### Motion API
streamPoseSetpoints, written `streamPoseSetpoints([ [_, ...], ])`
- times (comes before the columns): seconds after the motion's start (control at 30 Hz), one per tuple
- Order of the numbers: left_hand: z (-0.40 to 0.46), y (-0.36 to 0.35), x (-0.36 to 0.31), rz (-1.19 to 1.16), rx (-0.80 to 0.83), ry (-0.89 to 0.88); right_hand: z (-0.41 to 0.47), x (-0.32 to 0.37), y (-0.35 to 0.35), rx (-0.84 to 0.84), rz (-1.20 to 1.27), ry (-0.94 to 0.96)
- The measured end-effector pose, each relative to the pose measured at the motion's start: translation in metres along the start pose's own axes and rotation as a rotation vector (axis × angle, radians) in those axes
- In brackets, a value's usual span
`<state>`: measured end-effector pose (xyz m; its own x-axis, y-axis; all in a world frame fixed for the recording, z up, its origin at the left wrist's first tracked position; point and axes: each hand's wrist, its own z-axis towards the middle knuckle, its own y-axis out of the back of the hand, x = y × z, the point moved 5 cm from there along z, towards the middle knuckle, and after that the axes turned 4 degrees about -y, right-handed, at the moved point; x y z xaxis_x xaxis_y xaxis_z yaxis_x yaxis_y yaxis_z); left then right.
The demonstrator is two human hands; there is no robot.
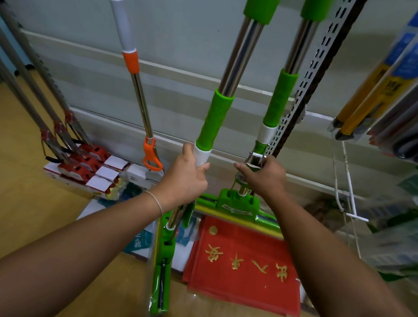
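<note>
Left mop (213, 123) and right mop (280, 99), green-sleeved steel, stand upright.

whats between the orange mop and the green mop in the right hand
The other green mop, gripped by the left hand, as the head view shows.

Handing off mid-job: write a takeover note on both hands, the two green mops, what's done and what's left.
Left hand grips the left green mop at its white collar.
Right hand grips the right green mop at its metal lever.
Both stand near-upright, heads down by the red mat.
Done: both in hand.
Left: probably placing them; neither is released.
</note>
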<state>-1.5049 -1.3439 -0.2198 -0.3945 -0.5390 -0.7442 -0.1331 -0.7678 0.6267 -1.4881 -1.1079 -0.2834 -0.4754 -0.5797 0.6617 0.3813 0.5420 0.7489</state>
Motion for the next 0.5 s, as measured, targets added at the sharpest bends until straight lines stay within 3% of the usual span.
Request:
streamPoseSetpoints([
  [0.5,-0.002,-0.024,-0.020,-0.051,0.054,0.053,0.063,-0.005,0.011,0.070,0.112,-0.007],
])
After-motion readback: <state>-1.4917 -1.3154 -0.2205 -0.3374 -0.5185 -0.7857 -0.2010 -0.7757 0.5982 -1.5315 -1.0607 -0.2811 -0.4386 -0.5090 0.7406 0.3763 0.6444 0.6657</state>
